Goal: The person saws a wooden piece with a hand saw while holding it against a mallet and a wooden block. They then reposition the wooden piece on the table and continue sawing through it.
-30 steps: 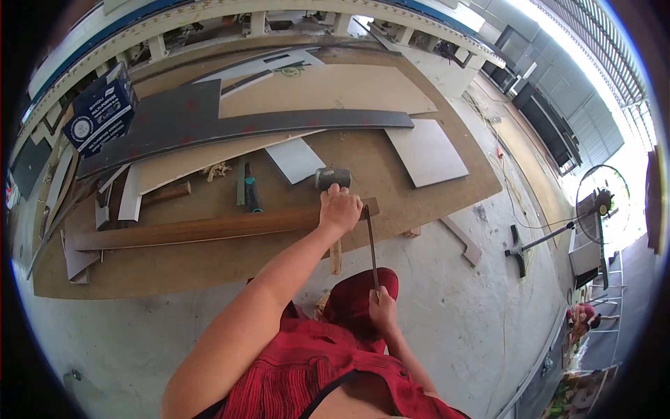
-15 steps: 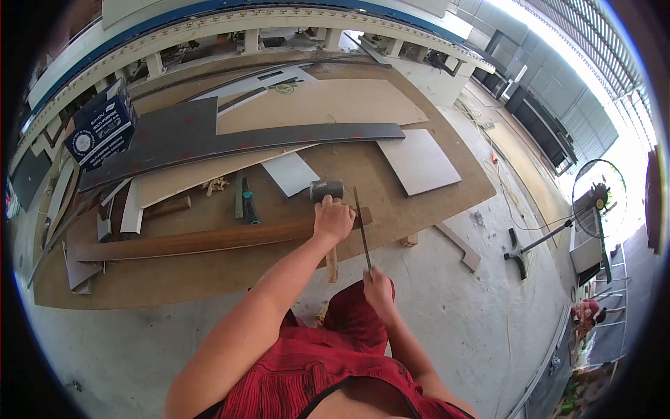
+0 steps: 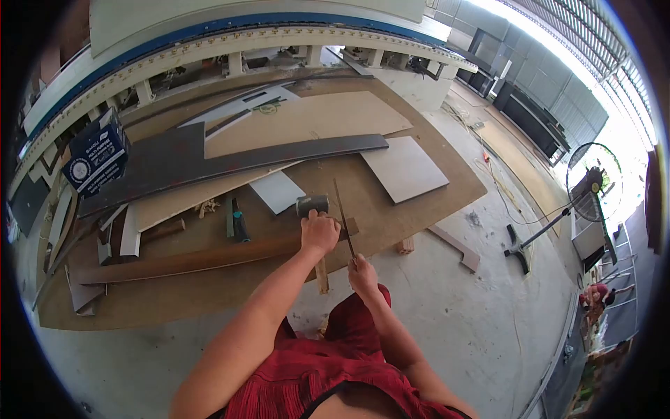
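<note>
A long brown wooden strip (image 3: 188, 260) lies along the near edge of the low board platform (image 3: 433, 202). My left hand (image 3: 319, 233) presses down on the strip's right end. My right hand (image 3: 363, 269) grips the handle of a thin dark file or saw blade (image 3: 343, 216), which slants up and away across the strip's end beside my left hand. A mallet with a dark head (image 3: 312, 204) and a wooden handle (image 3: 322, 274) lies right behind and under my left hand.
Grey panels (image 3: 403, 167), a long dark curved board (image 3: 230, 164), a blue carton (image 3: 98, 159) and a green-handled tool (image 3: 239, 225) lie on the platform. A standing fan (image 3: 592, 183) is on the concrete floor to the right. Another person (image 3: 595, 295) crouches far right.
My right hand has pushed the blade forward and upward across the strip's end, moving closer to my left hand. The view has shifted slightly; my left hand keeps its hold.
</note>
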`<control>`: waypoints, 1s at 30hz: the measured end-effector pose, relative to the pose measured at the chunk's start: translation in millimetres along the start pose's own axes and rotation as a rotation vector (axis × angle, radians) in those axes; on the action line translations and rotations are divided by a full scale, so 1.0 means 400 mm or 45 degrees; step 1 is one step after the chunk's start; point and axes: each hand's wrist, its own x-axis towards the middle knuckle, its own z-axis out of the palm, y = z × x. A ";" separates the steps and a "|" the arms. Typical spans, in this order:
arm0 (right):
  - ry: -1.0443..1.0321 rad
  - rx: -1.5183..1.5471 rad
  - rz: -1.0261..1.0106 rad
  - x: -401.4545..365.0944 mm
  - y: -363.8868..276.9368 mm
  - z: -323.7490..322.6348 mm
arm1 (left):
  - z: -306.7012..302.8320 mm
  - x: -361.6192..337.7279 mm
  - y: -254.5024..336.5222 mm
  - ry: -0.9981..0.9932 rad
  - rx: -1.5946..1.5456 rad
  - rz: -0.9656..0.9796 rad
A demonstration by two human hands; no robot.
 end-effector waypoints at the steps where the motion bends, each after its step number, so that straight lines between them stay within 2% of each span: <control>1: 0.004 -0.031 -0.001 -0.005 -0.002 -0.002 | -0.002 -0.001 0.002 0.010 0.004 0.002; 4: 0.127 -0.106 -0.110 -0.071 0.046 0.013 | -0.005 -0.002 0.006 -0.022 0.010 0.003; 7: 0.131 -0.072 -0.070 -0.138 0.083 0.031 | 0.001 0.005 0.007 -0.053 0.019 -0.002; 19: 0.241 -0.009 -0.162 -0.142 0.105 0.060 | -0.002 0.000 0.009 0.024 -0.024 0.013; 25: 0.192 -0.073 -0.151 -0.146 0.100 0.037 | 0.006 0.003 0.004 0.000 -0.001 0.009; 30: 0.060 -0.143 -0.012 -0.214 0.088 -0.032 | 0.001 0.004 0.007 0.007 -0.022 0.015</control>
